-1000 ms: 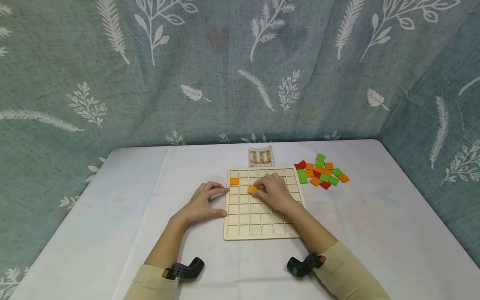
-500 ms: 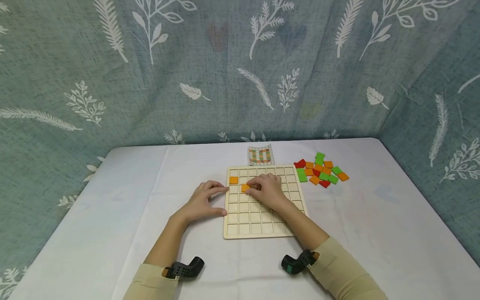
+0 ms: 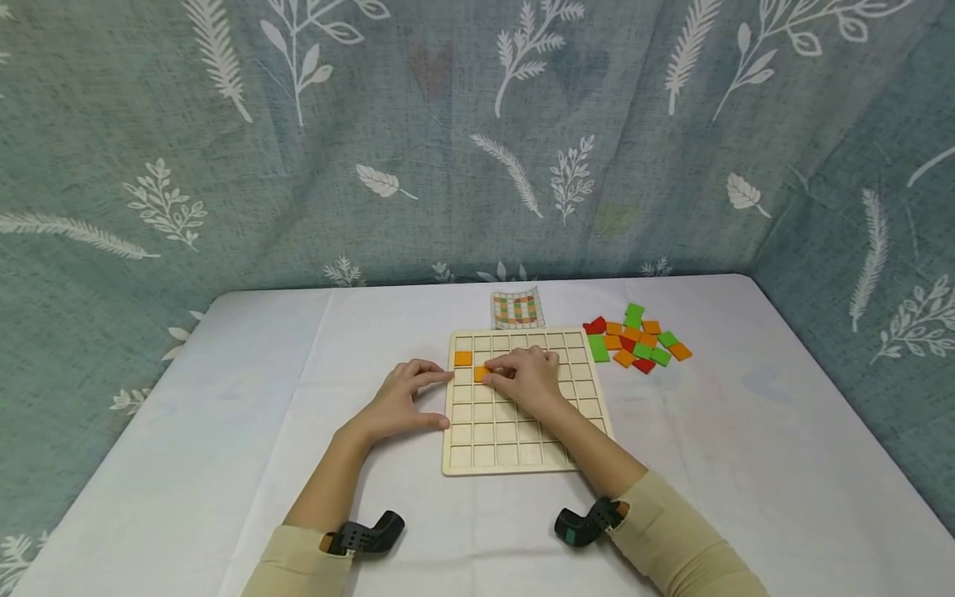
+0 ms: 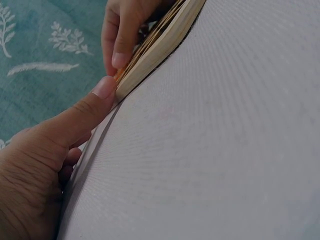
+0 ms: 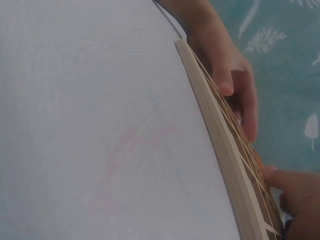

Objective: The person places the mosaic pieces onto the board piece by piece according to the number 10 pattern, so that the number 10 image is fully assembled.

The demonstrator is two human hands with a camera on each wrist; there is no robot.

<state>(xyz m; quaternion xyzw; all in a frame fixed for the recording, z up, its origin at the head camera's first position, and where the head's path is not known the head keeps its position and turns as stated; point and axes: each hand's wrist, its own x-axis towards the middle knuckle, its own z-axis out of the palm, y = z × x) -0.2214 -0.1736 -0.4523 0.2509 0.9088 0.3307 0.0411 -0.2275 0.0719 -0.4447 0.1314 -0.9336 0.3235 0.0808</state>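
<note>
A pale wooden grid board (image 3: 483,434) lies on the table. My right hand (image 3: 531,381) reaches over it and pinches an orange square tile (image 3: 479,374) between thumb and fingertips, at a cell in the second column from the left. Another orange tile (image 3: 462,358) sits in a left-column cell, a row farther back. At the board's left edge my left hand (image 3: 403,405) rests with thumb and forefinger spread, their tips at the rim. The left wrist view shows the thumb (image 4: 82,112) of that hand against the board's side (image 4: 155,55).
Right of the board's far corner lies a loose pile of orange, green and red tiles (image 3: 631,335). Behind the board is a small card (image 3: 518,308) printed with a coloured grid. A patterned green curtain (image 3: 448,207) hangs behind the white-covered table (image 3: 186,464).
My right hand has slid left across the board with the orange tile, toward the tile in the left column. The left hand has stayed at the board's edge.
</note>
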